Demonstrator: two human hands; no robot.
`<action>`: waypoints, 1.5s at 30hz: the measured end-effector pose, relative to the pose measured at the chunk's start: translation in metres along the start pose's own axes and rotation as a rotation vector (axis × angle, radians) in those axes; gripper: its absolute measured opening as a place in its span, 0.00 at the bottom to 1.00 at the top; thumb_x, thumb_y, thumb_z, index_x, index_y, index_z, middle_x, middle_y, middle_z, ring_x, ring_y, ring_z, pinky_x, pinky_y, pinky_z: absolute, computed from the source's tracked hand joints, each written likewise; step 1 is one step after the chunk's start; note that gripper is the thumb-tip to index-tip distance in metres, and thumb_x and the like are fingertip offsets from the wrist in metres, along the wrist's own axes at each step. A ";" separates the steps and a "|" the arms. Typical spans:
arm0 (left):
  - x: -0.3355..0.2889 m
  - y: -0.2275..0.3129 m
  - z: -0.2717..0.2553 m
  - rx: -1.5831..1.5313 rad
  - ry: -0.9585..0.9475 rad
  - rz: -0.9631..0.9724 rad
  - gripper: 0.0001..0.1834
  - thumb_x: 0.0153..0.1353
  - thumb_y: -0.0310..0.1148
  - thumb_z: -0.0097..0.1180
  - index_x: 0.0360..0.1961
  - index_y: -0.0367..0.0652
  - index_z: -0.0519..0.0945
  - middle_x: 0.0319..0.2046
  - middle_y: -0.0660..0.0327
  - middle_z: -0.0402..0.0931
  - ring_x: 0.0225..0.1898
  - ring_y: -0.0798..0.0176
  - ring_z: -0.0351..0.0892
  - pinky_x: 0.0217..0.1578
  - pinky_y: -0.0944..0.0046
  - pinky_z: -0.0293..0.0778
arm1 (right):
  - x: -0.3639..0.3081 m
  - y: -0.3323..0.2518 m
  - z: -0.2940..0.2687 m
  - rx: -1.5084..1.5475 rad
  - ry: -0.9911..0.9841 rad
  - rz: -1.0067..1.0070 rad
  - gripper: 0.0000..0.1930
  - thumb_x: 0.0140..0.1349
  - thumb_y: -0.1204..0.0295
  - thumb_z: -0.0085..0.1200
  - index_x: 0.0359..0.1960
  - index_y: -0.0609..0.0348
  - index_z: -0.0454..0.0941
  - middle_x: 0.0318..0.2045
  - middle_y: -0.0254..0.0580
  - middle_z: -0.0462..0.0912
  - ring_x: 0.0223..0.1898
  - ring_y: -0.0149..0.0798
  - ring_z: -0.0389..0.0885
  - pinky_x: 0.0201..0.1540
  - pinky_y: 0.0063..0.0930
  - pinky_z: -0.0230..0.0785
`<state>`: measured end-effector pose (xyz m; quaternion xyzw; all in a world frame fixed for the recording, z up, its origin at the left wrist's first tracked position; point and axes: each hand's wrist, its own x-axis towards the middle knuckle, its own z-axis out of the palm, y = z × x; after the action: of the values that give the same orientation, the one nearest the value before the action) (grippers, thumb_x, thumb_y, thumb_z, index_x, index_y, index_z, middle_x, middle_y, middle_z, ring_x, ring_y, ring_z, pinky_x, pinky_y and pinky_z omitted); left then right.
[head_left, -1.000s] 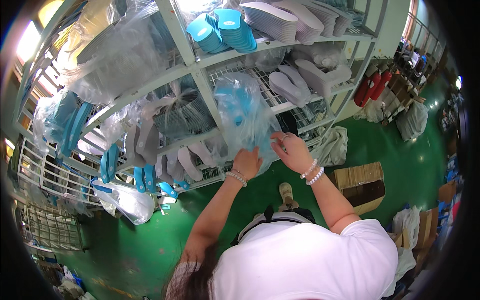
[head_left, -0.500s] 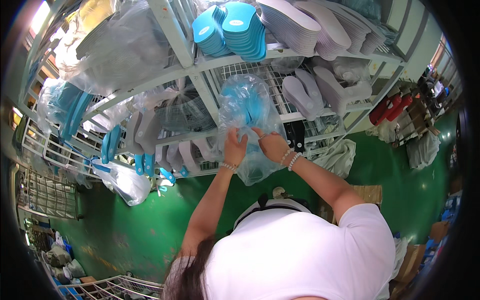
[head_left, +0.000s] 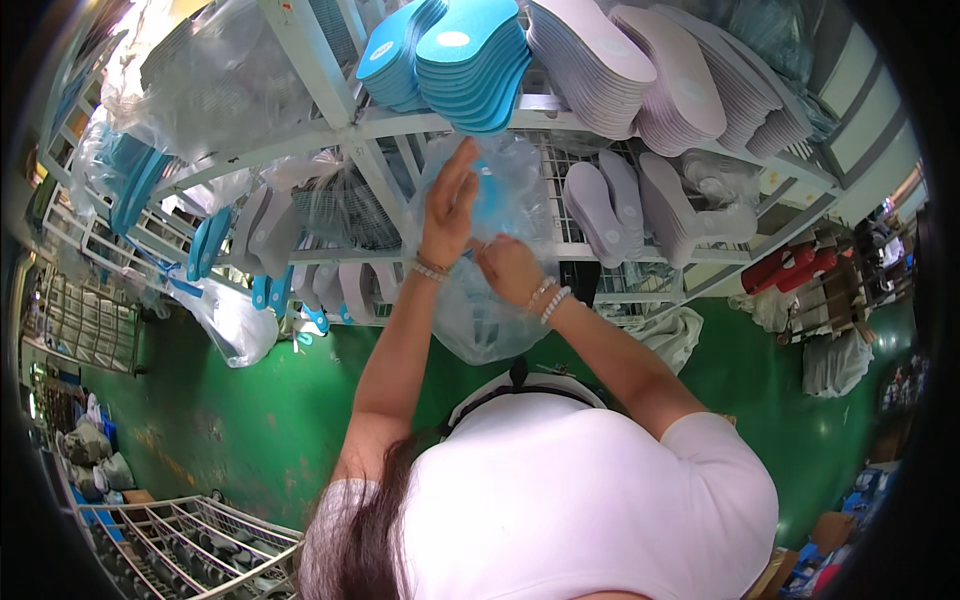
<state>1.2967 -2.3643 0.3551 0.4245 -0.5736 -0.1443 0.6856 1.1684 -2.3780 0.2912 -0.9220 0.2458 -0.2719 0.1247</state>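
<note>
A clear plastic bag (head_left: 488, 325) with blue insoles inside rests at the front of the middle shelf, its loose part hanging over the edge. My left hand (head_left: 450, 208) lies along the bag's left side, fingers stretched out and pointing away. Lower and to the right, my right hand (head_left: 510, 270) is closed on the bag's gathered plastic, its fingers curled. Most of the insoles in the bag are blurred by the plastic and partly covered by my left hand. Just above the bag, blue insoles (head_left: 472, 80) stand stacked on the upper shelf.
The white metal rack (head_left: 385, 125) spans the front. Grey insoles (head_left: 592, 210) lie right of the bag; pale insole stacks (head_left: 590, 65) sit above. A stuffed white bag (head_left: 232, 325) hangs at left. Red fire extinguishers (head_left: 790, 268) stand at right, and a wire cart (head_left: 190, 545) behind.
My left hand has moved up along the bag and straightened its fingers. My right hand has shifted slightly left and closed on the plastic. The view has moved closer to the rack.
</note>
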 end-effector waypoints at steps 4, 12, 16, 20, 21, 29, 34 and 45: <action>-0.070 -0.040 0.007 0.475 0.128 0.085 0.10 0.57 0.26 0.46 0.40 0.37 0.74 0.41 0.49 0.71 0.43 0.49 0.70 0.42 0.60 0.66 | 0.004 0.034 -0.026 -0.123 -0.068 0.353 0.07 0.52 0.72 0.46 0.32 0.56 0.74 0.22 0.47 0.76 0.29 0.49 0.76 0.31 0.39 0.67; -0.139 -0.135 -0.027 1.225 -0.005 -0.019 0.16 0.57 0.33 0.45 0.46 0.38 0.70 0.43 0.47 0.69 0.45 0.47 0.67 0.46 0.54 0.63 | 0.018 0.081 -0.010 -0.561 -0.245 0.170 0.07 0.50 0.67 0.47 0.26 0.54 0.77 0.26 0.39 0.77 0.29 0.41 0.77 0.30 0.37 0.67; -0.093 -0.114 -0.017 1.020 -0.101 -0.141 0.17 0.55 0.33 0.46 0.45 0.39 0.70 0.46 0.48 0.68 0.48 0.47 0.65 0.47 0.53 0.64 | 0.033 0.090 0.025 -0.408 -0.332 0.262 0.11 0.51 0.66 0.48 0.33 0.57 0.77 0.39 0.47 0.74 0.38 0.42 0.76 0.37 0.40 0.69; -0.112 -0.214 -0.042 0.514 0.045 -0.222 0.12 0.55 0.33 0.49 0.39 0.42 0.74 0.41 0.52 0.70 0.43 0.53 0.70 0.38 0.54 0.70 | 0.037 0.080 0.048 -0.298 -0.171 0.196 0.22 0.51 0.63 0.49 0.47 0.60 0.70 0.54 0.53 0.62 0.50 0.46 0.68 0.44 0.38 0.69; -0.114 -0.228 -0.039 0.226 0.108 -0.294 0.10 0.54 0.33 0.50 0.37 0.42 0.74 0.37 0.54 0.71 0.39 0.55 0.71 0.35 0.56 0.70 | 0.035 0.084 0.049 -0.187 -0.128 0.268 0.24 0.51 0.62 0.49 0.49 0.60 0.67 0.55 0.53 0.60 0.52 0.47 0.66 0.44 0.38 0.69; -0.118 -0.160 -0.028 0.868 -0.109 -0.150 0.16 0.54 0.35 0.54 0.41 0.39 0.71 0.26 0.65 0.73 0.28 0.62 0.72 0.30 0.65 0.70 | 0.025 0.146 0.086 0.421 -0.256 0.723 0.40 0.51 0.52 0.51 0.60 0.63 0.49 0.57 0.57 0.59 0.53 0.50 0.66 0.53 0.36 0.61; -0.102 -0.100 0.010 0.141 0.147 -0.403 0.27 0.57 0.41 0.49 0.55 0.40 0.62 0.43 0.64 0.68 0.42 0.67 0.66 0.40 0.67 0.66 | 0.001 0.200 0.133 0.741 -0.249 0.685 0.40 0.55 0.49 0.46 0.59 0.67 0.49 0.55 0.52 0.64 0.54 0.42 0.64 0.57 0.32 0.55; -0.126 -0.070 0.002 -0.531 0.288 -0.731 0.29 0.62 0.44 0.40 0.61 0.44 0.53 0.56 0.63 0.56 0.52 0.68 0.61 0.50 0.67 0.62 | -0.029 0.143 0.089 0.831 -0.091 0.576 0.09 0.57 0.67 0.50 0.30 0.59 0.77 0.26 0.36 0.79 0.23 0.31 0.74 0.25 0.25 0.69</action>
<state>1.2776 -2.3208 0.2191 0.4243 -0.2289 -0.4575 0.7472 1.1425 -2.4756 0.1537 -0.7003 0.3555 -0.2608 0.5614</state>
